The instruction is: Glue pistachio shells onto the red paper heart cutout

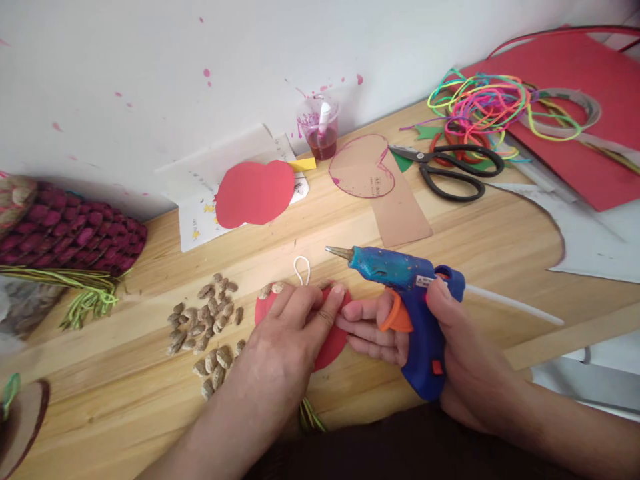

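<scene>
We are pressing our left hand (295, 320) flat, fingers released, on the red paper shape (330, 347) lying on the tabletop (490, 247) — our right hand (450, 360) is grasping the blue glue gun (410, 300) beside it.

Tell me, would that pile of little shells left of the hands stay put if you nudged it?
Probably not. The shells lie loose on the wooden table, so a push would likely scatter them. They look small and light, easy to flick away. Their curved shapes suggest they might rock or skid rather than roll far.
</scene>
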`<move>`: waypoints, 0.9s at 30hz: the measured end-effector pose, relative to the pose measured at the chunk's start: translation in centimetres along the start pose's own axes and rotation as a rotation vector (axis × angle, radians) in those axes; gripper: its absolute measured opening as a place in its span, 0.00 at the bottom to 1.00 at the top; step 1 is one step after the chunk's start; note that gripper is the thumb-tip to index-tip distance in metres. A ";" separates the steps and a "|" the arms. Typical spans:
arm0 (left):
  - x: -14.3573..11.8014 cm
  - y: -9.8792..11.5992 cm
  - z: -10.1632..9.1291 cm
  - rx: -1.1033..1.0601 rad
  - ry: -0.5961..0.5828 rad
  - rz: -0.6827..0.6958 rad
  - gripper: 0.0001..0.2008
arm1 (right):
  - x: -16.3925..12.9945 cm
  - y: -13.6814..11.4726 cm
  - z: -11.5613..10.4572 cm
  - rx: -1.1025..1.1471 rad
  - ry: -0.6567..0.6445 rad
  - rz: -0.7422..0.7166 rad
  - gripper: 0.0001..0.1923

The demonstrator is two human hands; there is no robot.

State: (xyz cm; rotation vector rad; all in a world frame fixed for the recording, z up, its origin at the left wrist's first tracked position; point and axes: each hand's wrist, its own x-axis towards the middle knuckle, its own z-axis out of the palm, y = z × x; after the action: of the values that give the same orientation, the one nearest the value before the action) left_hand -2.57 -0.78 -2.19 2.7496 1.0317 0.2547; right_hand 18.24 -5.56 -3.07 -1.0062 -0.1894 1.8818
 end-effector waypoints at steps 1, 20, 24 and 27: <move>0.0 -0.1 0.1 0.000 0.006 0.000 0.28 | 0.0 0.0 0.0 0.006 0.005 0.004 0.30; -0.5 -0.7 1.9 -0.010 0.007 0.002 0.28 | 0.2 0.4 -0.3 0.128 -0.049 0.014 0.26; 0.1 -0.1 1.1 0.006 0.013 -0.010 0.27 | 0.0 0.2 0.0 0.096 -0.046 -0.011 0.26; 0.5 0.3 0.6 0.007 0.007 -0.019 0.25 | -0.1 0.0 0.2 0.053 -0.038 -0.040 0.26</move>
State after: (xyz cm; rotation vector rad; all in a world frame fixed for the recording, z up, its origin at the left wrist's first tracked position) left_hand -1.89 -0.77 -2.63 2.7455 1.0626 0.2580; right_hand 18.13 -5.58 -2.82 -0.9254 -0.1796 1.8612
